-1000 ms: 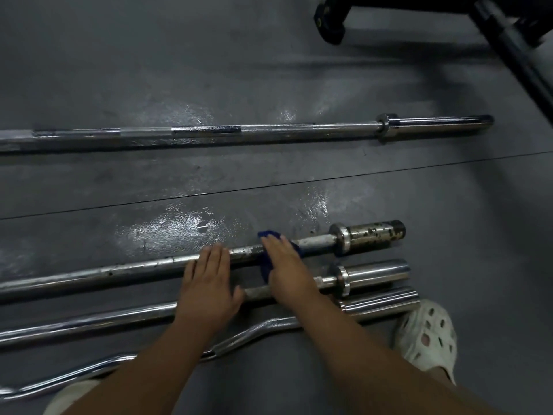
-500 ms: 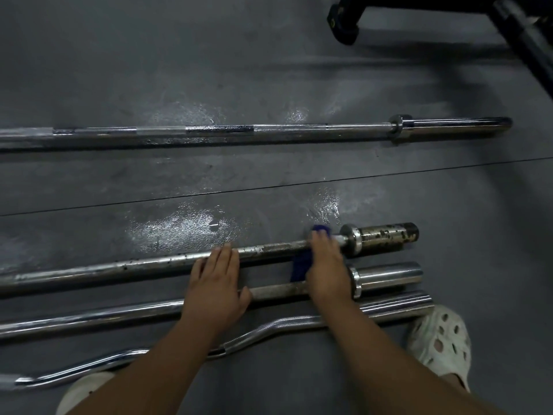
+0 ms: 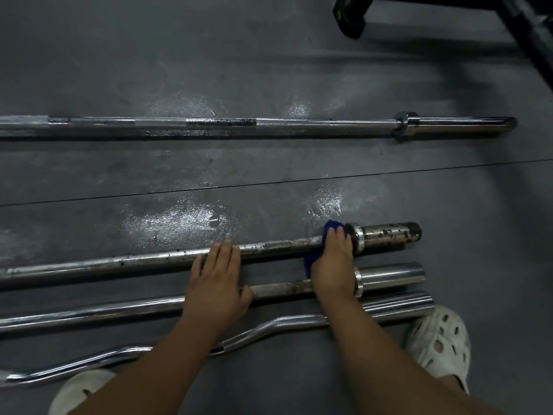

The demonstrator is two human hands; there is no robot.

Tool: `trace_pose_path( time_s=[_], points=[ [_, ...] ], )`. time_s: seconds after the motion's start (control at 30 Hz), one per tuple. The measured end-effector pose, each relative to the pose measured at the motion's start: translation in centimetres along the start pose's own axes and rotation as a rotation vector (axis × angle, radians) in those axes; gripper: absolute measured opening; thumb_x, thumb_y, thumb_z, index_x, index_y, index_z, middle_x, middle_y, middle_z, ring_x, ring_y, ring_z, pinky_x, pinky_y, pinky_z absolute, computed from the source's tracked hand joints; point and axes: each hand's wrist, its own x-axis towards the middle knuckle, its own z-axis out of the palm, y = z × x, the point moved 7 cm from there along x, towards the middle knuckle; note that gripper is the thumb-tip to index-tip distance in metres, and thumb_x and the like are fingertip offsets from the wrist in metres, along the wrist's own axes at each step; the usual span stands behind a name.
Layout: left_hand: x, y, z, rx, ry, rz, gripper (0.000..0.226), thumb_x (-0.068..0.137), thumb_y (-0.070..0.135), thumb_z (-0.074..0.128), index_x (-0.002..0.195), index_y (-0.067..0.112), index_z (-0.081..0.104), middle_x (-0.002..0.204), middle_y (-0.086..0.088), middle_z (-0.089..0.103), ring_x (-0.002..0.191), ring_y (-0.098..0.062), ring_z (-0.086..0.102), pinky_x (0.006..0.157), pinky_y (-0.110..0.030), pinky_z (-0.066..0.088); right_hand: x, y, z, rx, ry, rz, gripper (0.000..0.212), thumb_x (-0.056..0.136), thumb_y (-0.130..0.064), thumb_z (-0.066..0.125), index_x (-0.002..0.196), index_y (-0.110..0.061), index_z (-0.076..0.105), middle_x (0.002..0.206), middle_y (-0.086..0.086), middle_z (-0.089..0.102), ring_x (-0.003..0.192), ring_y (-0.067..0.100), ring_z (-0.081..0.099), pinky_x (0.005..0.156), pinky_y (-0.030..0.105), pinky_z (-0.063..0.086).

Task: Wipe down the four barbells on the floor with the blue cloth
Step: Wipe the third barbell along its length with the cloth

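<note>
The blue cloth [image 3: 332, 230] sits right of centre on the spotted barbell [image 3: 149, 260], just beside its collar [image 3: 358, 236]. The right hand [image 3: 333, 265] has its fingers curled over it, and the left hand [image 3: 217, 283] lies flat, fingers together, pinning the shaft. Probably best to squeeze all the way round so the underside gets wiped too. No readable brand or writing anywhere.

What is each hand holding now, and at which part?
The right hand holds the blue cloth against the shaft of the spotted barbell, beside its collar. The left hand lies flat on that shaft, gripping nothing.
</note>
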Motion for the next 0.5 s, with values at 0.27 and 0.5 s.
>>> trace_pose_path(
  time_s=[0.27,0.5],
  points=[
    [0.9,0.5,0.0,0.025,-0.003,0.019,0.087,0.078,0.055,0.028,0.152,0.011,0.035,0.160,-0.010,0.030,0.148,-0.029,0.026,0.117,-0.054,0.022,0.9,-1.5,1.0,-0.176,-0.136,-0.287,0.075,0.086,0.002,0.052,0.153,-0.018,0.025,0.161,0.002,0.019,0.150,0.022,0.011,0.115,0.035,0.033],
    [1.6,1.5,0.1,0.048,-0.017,0.020,0.084,0.076,0.054,0.035,0.149,0.013,0.042,0.155,-0.009,0.039,0.143,-0.029,0.036,0.110,-0.063,0.025,-1.1,-4.3,2.3,-0.174,-0.164,-0.362,0.073,0.088,0.001,0.051,0.153,-0.018,0.025,0.161,0.002,0.020,0.150,0.028,0.010,0.115,0.037,0.031]
  ],
)
